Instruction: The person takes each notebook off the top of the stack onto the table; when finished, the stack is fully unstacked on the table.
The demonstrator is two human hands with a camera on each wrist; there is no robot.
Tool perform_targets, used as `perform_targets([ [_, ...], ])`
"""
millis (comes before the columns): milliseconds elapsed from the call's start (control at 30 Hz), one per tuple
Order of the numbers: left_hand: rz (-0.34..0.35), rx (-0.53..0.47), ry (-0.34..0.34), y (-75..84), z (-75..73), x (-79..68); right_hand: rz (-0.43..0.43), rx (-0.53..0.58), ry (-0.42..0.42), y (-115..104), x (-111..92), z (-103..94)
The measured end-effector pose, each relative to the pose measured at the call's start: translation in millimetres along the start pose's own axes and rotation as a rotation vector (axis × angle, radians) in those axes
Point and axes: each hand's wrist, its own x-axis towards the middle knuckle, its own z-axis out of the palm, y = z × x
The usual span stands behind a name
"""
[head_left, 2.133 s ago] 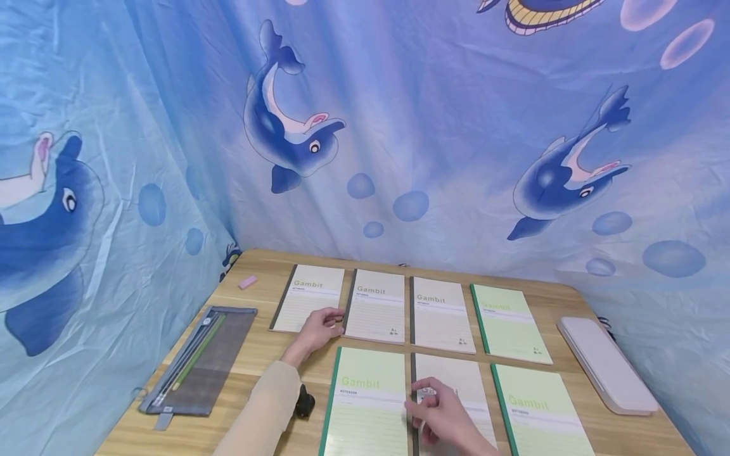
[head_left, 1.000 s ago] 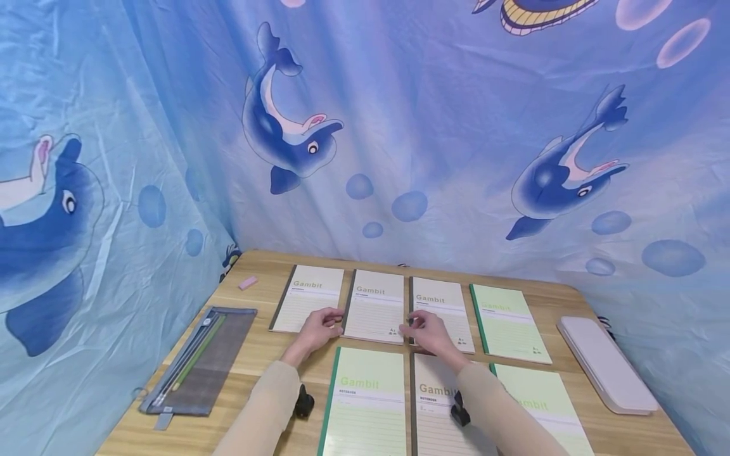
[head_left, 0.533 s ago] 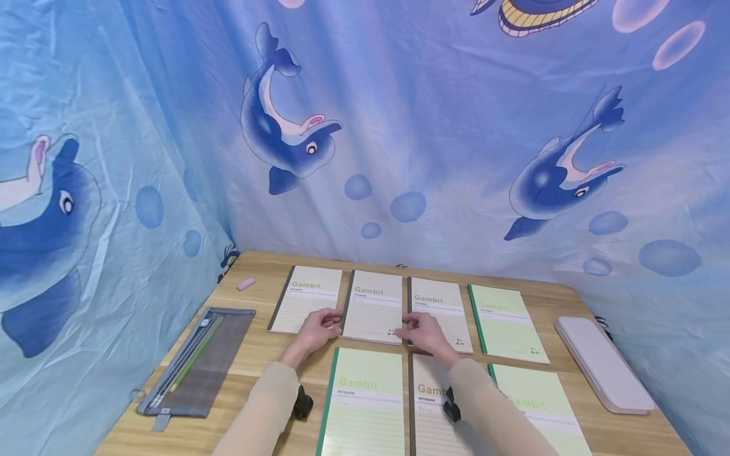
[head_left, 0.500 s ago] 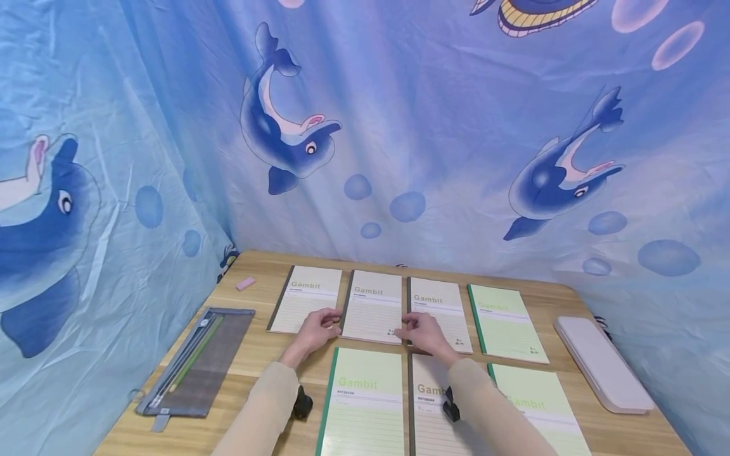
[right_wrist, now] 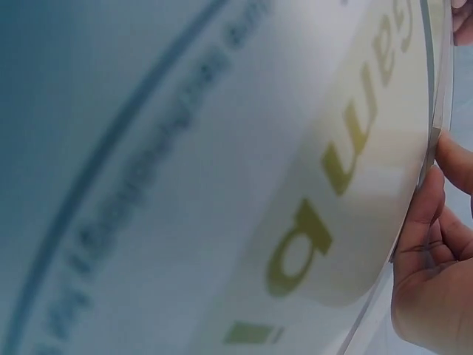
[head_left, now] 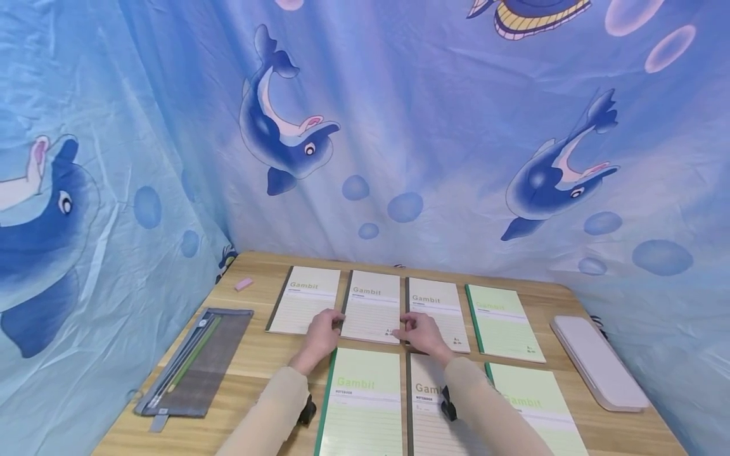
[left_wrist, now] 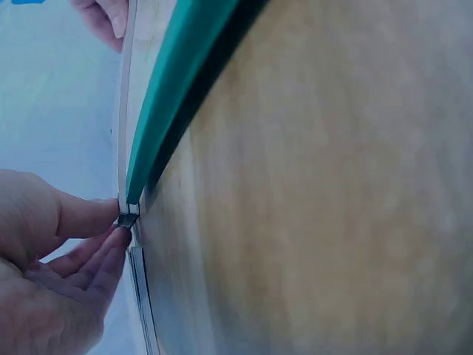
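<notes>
Second from left in the back row lies a white Gambit notebook (head_left: 372, 310) with a dark spine. My left hand (head_left: 322, 332) pinches its lower left spine edge between thumb and fingers; the left wrist view shows the dark spine corner (left_wrist: 128, 220) between the fingertips. At its lower right edge, my right hand (head_left: 423, 332) holds it with thumb and index finger, partly over the third white notebook (head_left: 436, 304). The right wrist view has these fingers (right_wrist: 429, 194) at a page edge. Another white notebook (head_left: 308, 294) lies left, and a green-spined one (head_left: 502, 316) right.
Nearer me lie a green-spined notebook (head_left: 365, 418), a dark-spined one (head_left: 424, 437) and another green-spined one (head_left: 542, 411), partly under the right sleeve. A mesh pencil pouch (head_left: 219, 361) and pink eraser (head_left: 243, 284) lie left, a pale case (head_left: 599, 361) right. A dolphin curtain (head_left: 399, 126) hangs behind.
My right hand has gone from the front middle notebook to the right edge of the second back-row notebook. My left hand has turned slightly, its forearm shifting right. The notebooks look unmoved.
</notes>
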Motion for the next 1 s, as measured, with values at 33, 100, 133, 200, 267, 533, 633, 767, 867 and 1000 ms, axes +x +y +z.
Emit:
perform_targets([
  [33,0.004,-0.004,0.012,0.7,0.0,0.7,-0.008,0.001,-0.002,0,0,-0.1],
  [100,0.009,-0.022,0.044,0.1,-0.4,3.2,-0.018,0.003,-0.01,1,-1,-0.6],
  [133,0.01,-0.03,0.063,0.0,-1.0,4.8,-0.022,0.006,-0.014,1,-1,-0.9],
  [200,0.02,-0.036,0.1,-0.3,-3.1,9.1,-0.015,0.011,-0.019,1,-2,-1.5],
  [267,0.025,-0.023,0.114,1.0,-6.7,14.1,-0.004,0.013,-0.015,2,-2,-2.3],
  [533,-0.027,0.072,0.002,7.3,-24.6,32.4,0.001,0.018,-0.003,4,0,-1.4],
  [633,-0.052,0.066,-0.033,4.1,-25.4,38.2,0.011,0.028,-0.016,6,1,0.9],
  [767,-0.074,0.074,-0.074,-0.7,-22.0,45.3,0.02,0.037,-0.024,6,0,2.9],
  [867,-0.091,0.08,-0.091,-2.2,-18.6,49.2,0.002,0.035,-0.017,4,-2,2.3],
  [1000,-0.09,0.096,-0.084,1.0,-15.9,51.3,-0.003,0.027,0.0,3,-2,-1.0],
])
